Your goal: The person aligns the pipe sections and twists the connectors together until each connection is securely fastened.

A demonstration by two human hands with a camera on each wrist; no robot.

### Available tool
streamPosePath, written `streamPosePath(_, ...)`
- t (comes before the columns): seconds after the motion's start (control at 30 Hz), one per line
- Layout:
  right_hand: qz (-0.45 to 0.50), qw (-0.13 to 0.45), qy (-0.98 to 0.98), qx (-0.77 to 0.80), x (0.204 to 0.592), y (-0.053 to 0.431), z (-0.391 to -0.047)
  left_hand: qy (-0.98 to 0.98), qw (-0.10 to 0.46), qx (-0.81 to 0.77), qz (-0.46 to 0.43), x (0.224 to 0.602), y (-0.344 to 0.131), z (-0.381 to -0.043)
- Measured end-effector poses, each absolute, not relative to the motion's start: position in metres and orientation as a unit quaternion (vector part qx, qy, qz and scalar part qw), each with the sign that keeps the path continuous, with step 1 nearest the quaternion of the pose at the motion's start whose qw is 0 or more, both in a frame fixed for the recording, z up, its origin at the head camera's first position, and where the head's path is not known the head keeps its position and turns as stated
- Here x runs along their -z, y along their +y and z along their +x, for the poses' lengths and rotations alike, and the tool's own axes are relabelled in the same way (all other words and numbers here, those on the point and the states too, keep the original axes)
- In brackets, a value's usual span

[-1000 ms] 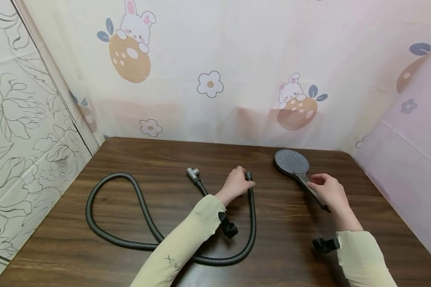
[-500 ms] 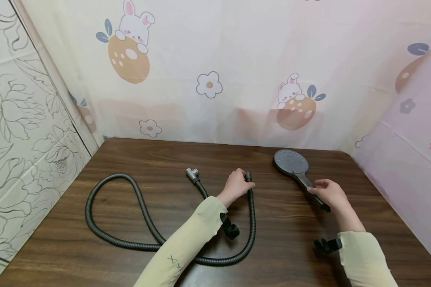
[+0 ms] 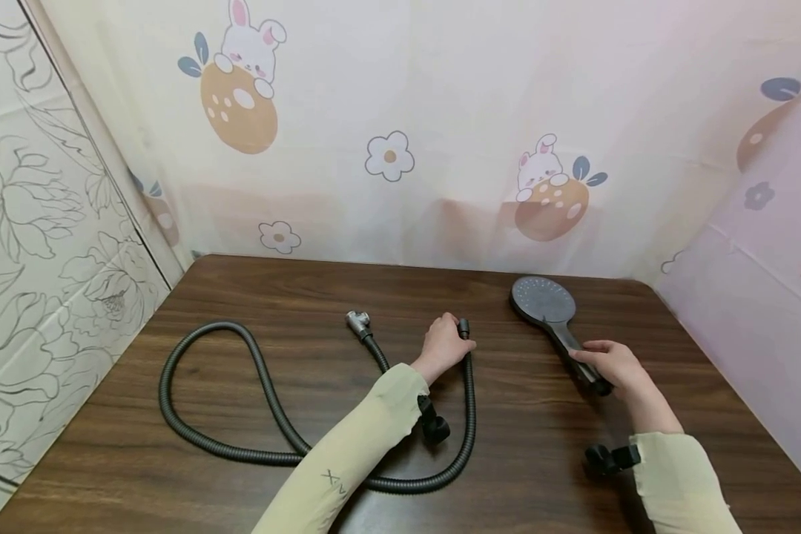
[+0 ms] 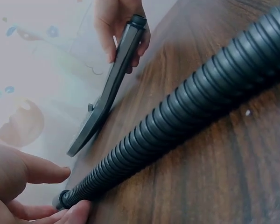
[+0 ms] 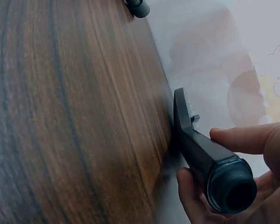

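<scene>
A black ribbed shower hose (image 3: 470,415) loops over the wooden table, its metal elbow fitting (image 3: 358,323) to the left of my left hand (image 3: 440,343). That hand is at the hose's other end, where the black end collar (image 4: 61,199) shows in the left wrist view. Its fingers curl round the hose just by the collar, and a digit hovers a little apart above. My right hand (image 3: 615,363) grips the handle of a dark grey shower head (image 3: 543,300) near its lower end. The shower head's spray face points up, and its round threaded opening (image 5: 231,186) faces the right wrist camera.
The brown tabletop (image 3: 280,386) meets a patterned curtain (image 3: 454,148) at the back. A lilac sheet (image 3: 754,319) hangs at the right, and a floral-lined panel (image 3: 47,245) stands at the left. Black wrist mounts (image 3: 610,458) hang below both cuffs.
My right hand has closed on the shower head's handle and turned it slightly, shifting a little down toward the handle's end. My left hand stays by the hose end, almost still.
</scene>
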State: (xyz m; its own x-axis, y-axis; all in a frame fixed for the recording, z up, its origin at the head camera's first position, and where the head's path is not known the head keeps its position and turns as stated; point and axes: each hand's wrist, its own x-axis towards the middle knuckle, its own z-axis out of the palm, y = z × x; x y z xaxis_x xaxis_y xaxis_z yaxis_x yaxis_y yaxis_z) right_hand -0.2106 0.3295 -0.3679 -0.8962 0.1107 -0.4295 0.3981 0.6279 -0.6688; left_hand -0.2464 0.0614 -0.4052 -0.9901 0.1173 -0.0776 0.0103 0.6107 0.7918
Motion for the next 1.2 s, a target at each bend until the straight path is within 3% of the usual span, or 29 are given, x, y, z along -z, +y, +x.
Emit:
streamPosePath(0.27, 0.123, 0.189, 0.844, 0.487, 0.377, 0.329, -0.210, 0.909, 0.049, -0.413, 0.040, 0.406, 0.065, -0.247)
streamPosePath(0.53, 0.109, 0.228, 0.854, 0.455, 0.379, 0.324, -0.209, 0.930, 0.040, -0.365, 0.035, 0.406, 0.067, -0.245)
streamPosePath(1.03, 0.115, 0.224, 0.751, 0.611, 0.387, 0.305, -0.213, 0.920, 0.059, -0.384, 0.055, 0.405, 0.067, -0.244)
streamPosePath(1.2, 0.127, 0.206, 0.736, 0.632, 0.386, 0.296, -0.213, 0.891, 0.090, -0.437, 0.078, 0.401, 0.062, -0.245)
